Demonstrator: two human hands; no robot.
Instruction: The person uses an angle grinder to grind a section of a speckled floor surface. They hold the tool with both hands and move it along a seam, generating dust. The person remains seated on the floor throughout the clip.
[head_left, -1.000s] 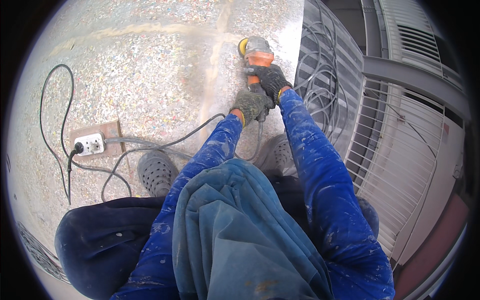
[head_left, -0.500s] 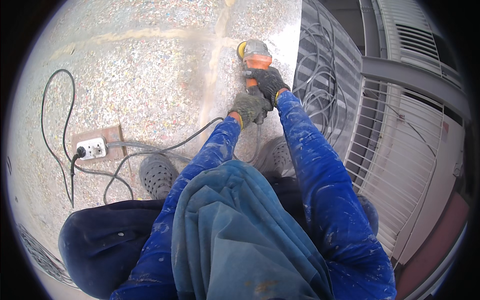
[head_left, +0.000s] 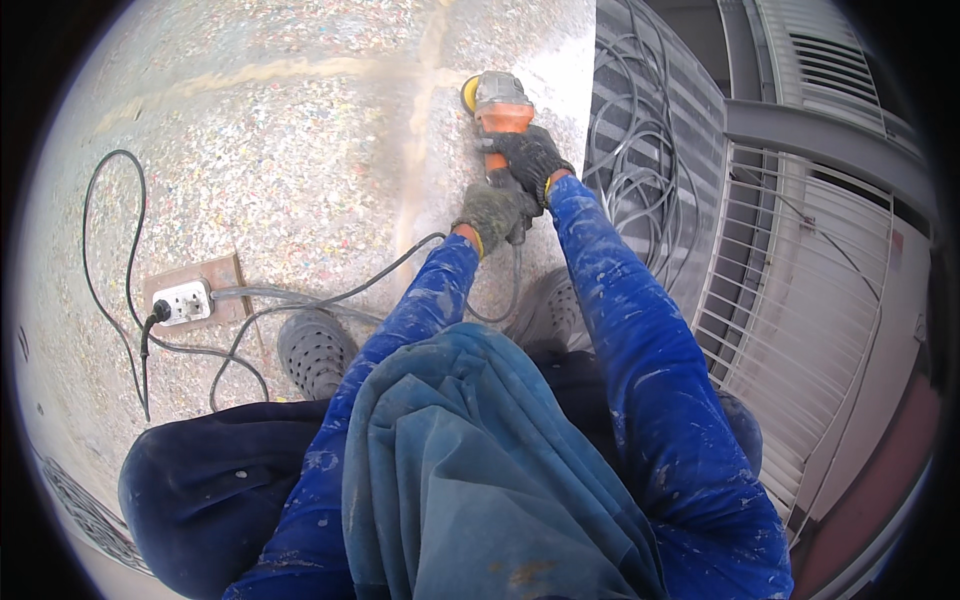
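The speckled floor (head_left: 270, 180), the largest thing, spread all around the white socket (head_left: 187, 302), and a tan seam (head_left: 417, 130) crossed it ahead of the socket and to its right. Far to the right of the socket lay a coil of cable (head_left: 668, 150). The grinder (head_left: 506, 118) was well apart from the socket, ahead and to the right, near the seam. Both hands were clamped on it, one just behind the other: the right hand (head_left: 530, 155) around its orange body, the left hand (head_left: 490, 210) around the dark rear end. The smallest part, the yellow disc (head_left: 469, 95), stood tilted on the side of the grinder nearer to the socket; I could not tell whether it touched the floor. In my judgement, the step in hand was the grinding of the floor beside the seam. The next move called, I think, for a firm two-handed hold, a steady angle of the disc, and the black cord (head_left: 146, 335) well clear of it.
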